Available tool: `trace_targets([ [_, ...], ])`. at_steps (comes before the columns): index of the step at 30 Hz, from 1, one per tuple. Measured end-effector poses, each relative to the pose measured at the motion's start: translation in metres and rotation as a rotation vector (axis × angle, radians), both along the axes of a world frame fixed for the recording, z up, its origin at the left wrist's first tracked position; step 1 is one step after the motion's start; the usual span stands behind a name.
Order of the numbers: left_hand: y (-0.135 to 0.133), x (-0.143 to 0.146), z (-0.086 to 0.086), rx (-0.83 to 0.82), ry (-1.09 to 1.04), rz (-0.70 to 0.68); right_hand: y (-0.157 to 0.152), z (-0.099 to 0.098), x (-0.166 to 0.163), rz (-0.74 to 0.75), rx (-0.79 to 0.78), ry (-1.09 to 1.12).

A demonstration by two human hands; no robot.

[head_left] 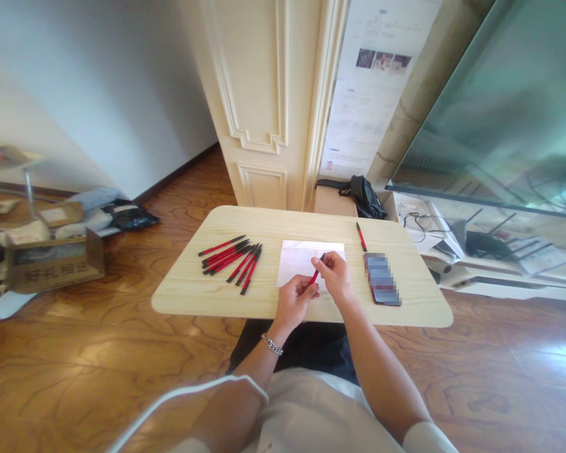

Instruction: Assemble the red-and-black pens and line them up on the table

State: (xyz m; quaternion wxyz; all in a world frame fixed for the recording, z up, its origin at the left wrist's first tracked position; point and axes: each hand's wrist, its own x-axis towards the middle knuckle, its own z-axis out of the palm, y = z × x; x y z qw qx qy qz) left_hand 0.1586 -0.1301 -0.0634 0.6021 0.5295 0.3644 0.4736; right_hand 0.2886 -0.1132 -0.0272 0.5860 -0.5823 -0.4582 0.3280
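Between my two hands is a red and black pen, held at a slant over a white sheet of paper. The fingers of my left hand close round its lower end. Up at the black end, my right hand pinches it between thumb and fingers. To the left of the paper lies a loose fan of several similar red and black pens. One more such pen rests alone on the right, above a phone whose screen is blurred out.
A pale wooden table with rounded corners carries all this. Behind it stand a cream panelled door and a black bag. A cardboard box sits on the floor at left. A white cable runs by my left arm.
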Motion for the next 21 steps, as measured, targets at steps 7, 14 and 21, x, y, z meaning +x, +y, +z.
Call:
trace_targets([
  [7,-0.001,-0.001,0.004,-0.015,-0.042,-0.058,-0.004,0.011,0.006,0.178,-0.006,0.117],
  [14,-0.001,-0.002,0.006,-0.014,-0.032,-0.039,-0.002,-0.004,0.000,0.005,-0.025,0.056],
  [21,-0.001,-0.002,0.005,-0.009,-0.010,-0.051,-0.007,0.004,0.002,0.152,-0.018,0.133],
])
